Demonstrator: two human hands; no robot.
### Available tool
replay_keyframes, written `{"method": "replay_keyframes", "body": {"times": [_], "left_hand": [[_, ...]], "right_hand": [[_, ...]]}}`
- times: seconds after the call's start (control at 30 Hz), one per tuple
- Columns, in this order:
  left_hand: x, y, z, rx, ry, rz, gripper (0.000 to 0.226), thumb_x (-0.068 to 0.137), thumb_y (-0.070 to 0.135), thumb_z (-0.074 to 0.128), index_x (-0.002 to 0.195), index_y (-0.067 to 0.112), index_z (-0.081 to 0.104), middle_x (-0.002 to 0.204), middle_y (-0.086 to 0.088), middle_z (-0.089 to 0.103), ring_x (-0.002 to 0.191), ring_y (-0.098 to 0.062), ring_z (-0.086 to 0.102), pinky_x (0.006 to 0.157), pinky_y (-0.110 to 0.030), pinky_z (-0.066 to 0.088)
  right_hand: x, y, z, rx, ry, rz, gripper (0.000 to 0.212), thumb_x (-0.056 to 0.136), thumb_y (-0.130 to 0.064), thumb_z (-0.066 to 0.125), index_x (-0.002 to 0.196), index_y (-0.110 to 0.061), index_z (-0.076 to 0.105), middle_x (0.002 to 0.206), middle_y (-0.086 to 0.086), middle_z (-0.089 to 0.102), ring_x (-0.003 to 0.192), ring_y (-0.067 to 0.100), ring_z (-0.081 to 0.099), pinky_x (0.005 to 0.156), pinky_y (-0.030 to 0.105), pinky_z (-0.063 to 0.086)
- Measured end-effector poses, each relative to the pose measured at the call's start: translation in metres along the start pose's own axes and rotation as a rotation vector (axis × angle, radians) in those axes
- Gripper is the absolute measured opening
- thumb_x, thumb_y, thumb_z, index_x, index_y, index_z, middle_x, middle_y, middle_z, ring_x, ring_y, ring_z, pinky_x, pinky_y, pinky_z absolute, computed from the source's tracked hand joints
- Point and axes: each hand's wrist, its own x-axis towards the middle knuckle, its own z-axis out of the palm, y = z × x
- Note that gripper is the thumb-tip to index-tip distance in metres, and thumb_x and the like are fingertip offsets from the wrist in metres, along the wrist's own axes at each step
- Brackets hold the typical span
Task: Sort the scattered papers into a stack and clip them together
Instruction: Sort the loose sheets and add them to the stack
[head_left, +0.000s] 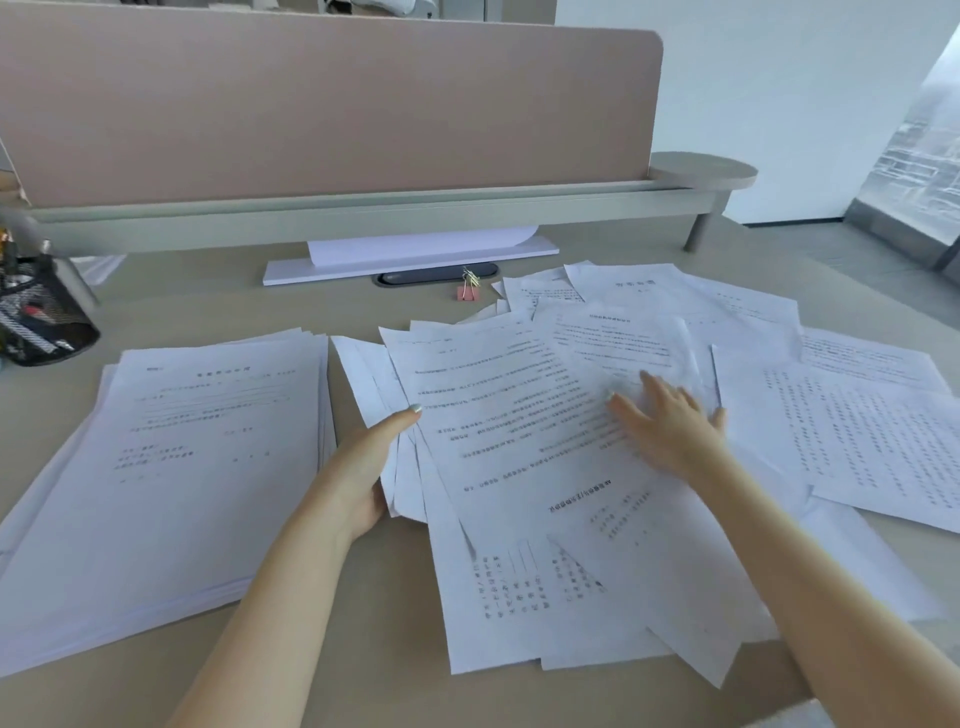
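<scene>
Forearms reach in from the bottom of the frame over a tan desk (363, 649). Left of centre, the left hand (371, 467) grips the left edge of a fanned bundle of sheets: its thumb lies on top of the upper sheet and its fingers are tucked out of sight under the bundle. Right of centre, the right hand (670, 426) lies flat on the loose papers (524, 467), fingers straight and slightly spread, pressing down and gripping nothing. These papers, printed with text, sprawl across the centre and right of the frame, overlapping at many angles, some turned upside down to the viewer; the nearest ones reach almost to the desk's near edge.

In the left half of the frame lies a thick stack (171, 467), roughly squared, its edges a little uneven, just beside the bundle held by the left hand and apart from it.

Farther back, above the middle of the frame, a pink clip (467, 288) with its metal handles raised stands on the desk, near the far edge of the scattered papers but not touching them. Just behind it sit a dark oval cable slot (410, 275) and a white board (405, 262) with a sheet on it. At the left edge stands a black mesh holder (41, 317) with pens. A beige screen (332, 109) closes the back of the desk.
</scene>
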Motion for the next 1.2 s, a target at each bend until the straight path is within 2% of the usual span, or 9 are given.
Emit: {"method": "replay_keyframes", "body": {"times": [0.1,0.33,0.47,0.57,0.67,0.8,1.0,1.1,1.2], "left_hand": [[0.002,-0.002,0.001,0.057,0.066,-0.005,0.03,0.086,0.027,0.064,0.113,0.015,0.064,0.111,-0.007,0.069,0.103,-0.028,0.064,0.089,-0.049,0.051],[0.005,-0.004,0.003,0.162,0.143,0.03,0.014,0.088,0.01,0.059,0.101,0.011,0.065,0.093,-0.01,0.069,0.079,-0.027,0.065,0.069,-0.033,0.05],[0.004,-0.003,0.007,0.176,0.131,0.093,0.022,0.088,-0.003,0.054,0.085,0.016,0.065,0.081,-0.004,0.067,0.071,-0.022,0.063,0.056,-0.028,0.047],[0.002,-0.006,0.009,0.172,0.163,0.137,0.025,0.086,-0.006,0.054,0.088,0.016,0.066,0.089,-0.005,0.068,0.078,-0.024,0.064,0.065,-0.032,0.051],[0.0,-0.001,0.007,0.164,0.193,0.18,0.025,0.085,-0.006,0.056,0.089,0.017,0.066,0.091,-0.004,0.069,0.08,-0.023,0.065,0.07,-0.033,0.052],[-0.008,0.027,-0.009,0.166,0.213,0.259,0.025,0.084,-0.007,0.058,0.088,0.016,0.065,0.089,-0.006,0.068,0.077,-0.023,0.063,0.068,-0.031,0.05],[-0.037,0.078,-0.067,0.095,0.26,0.344,0.022,0.083,-0.01,0.054,0.091,0.008,0.064,0.072,-0.006,0.073,0.052,-0.013,0.068,0.047,-0.024,0.055],[-0.046,0.09,-0.112,0.026,0.312,0.316,0.021,0.086,-0.002,0.056,0.104,0.006,0.064,0.094,-0.014,0.072,0.069,-0.025,0.068,0.059,-0.031,0.058],[-0.056,0.094,-0.139,0.004,0.406,0.311,0.008,0.091,0.007,0.054,0.097,0.005,0.059,0.099,-0.018,0.059,0.076,-0.027,0.055,0.065,-0.035,0.05]], "right_hand": [[-0.004,-0.003,0.013,-0.004,-0.017,-0.083,0.067,0.093,-0.062,0.025,0.149,-0.024,0.022,0.159,-0.005,0.015,0.147,0.017,0.009,0.116,0.05,0.001],[-0.016,-0.053,0.025,0.231,-0.05,-0.209,0.064,0.095,-0.057,0.026,0.149,-0.024,0.024,0.157,-0.004,0.024,0.146,0.015,0.015,0.118,0.042,0.001],[-0.019,-0.052,0.011,0.379,-0.152,-0.245,0.057,0.094,-0.059,0.029,0.142,-0.03,0.039,0.15,-0.005,0.038,0.139,0.019,0.033,0.114,0.04,0.022],[-0.013,-0.03,0.0,0.587,-0.056,-0.194,0.051,0.093,-0.057,0.036,0.135,-0.029,0.048,0.141,-0.001,0.049,0.129,0.02,0.045,0.097,0.032,0.034],[-0.007,-0.001,0.0,0.476,0.041,-0.184,0.044,0.099,-0.045,0.034,0.136,-0.026,0.047,0.146,-0.002,0.044,0.133,0.017,0.04,0.104,0.033,0.029],[0.0,0.023,0.012,0.106,0.007,-0.249,0.045,0.1,-0.045,0.027,0.143,-0.036,0.034,0.157,-0.012,0.022,0.147,0.011,0.013,0.118,0.039,0.004],[0.012,0.024,0.011,-0.045,-0.005,-0.256,0.052,0.097,-0.053,0.026,0.147,-0.038,0.022,0.159,-0.014,0.012,0.147,0.012,0.007,0.118,0.042,0.002],[0.02,0.026,0.01,-0.055,-0.013,-0.221,0.053,0.098,-0.052,0.028,0.147,-0.034,0.024,0.158,-0.013,0.014,0.147,0.013,0.009,0.117,0.045,0.002],[0.021,0.016,0.009,0.016,0.061,-0.205,0.047,0.097,-0.043,0.038,0.142,-0.026,0.038,0.155,-0.005,0.028,0.143,0.019,0.025,0.114,0.045,0.015]]}}
